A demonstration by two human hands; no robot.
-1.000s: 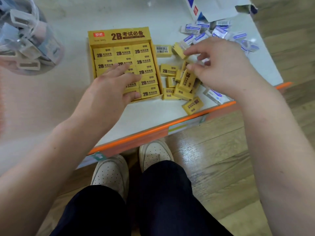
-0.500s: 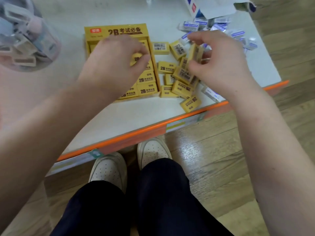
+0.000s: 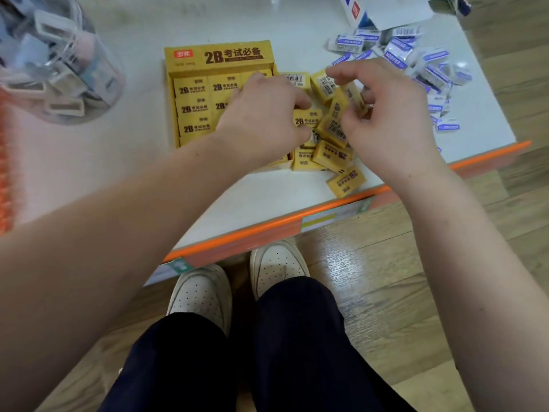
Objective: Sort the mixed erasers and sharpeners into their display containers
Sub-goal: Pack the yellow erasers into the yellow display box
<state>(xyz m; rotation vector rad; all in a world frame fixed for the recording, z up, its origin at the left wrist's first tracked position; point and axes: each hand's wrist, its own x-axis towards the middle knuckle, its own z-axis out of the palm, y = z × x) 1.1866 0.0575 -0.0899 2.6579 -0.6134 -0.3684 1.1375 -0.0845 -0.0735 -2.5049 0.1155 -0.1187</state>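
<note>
Off the packed rows now: the left hand [image 3: 264,114] is brought to the right edge of the yellow display box [image 3: 219,59] and is met there by the right hand [image 3: 389,114], its grip pinched on a lifted yellow eraser [image 3: 353,98]. A handover for boxing looks likely. The left grip is curled, contents untellable. Counted on the bench [image 3: 267,197]: roughly ten loose yellow erasers [image 3: 332,154], one sharpener jar [image 3: 56,63], and blue erasers [image 3: 416,60] past a dozen.

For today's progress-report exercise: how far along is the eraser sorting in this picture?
Done: rows of yellow erasers fill the left of the display box. In hand: the right hand grips lifted erasers; the left hand covers the box's right side. Left: a loose yellow pile and the blue-and-white erasers.
</note>
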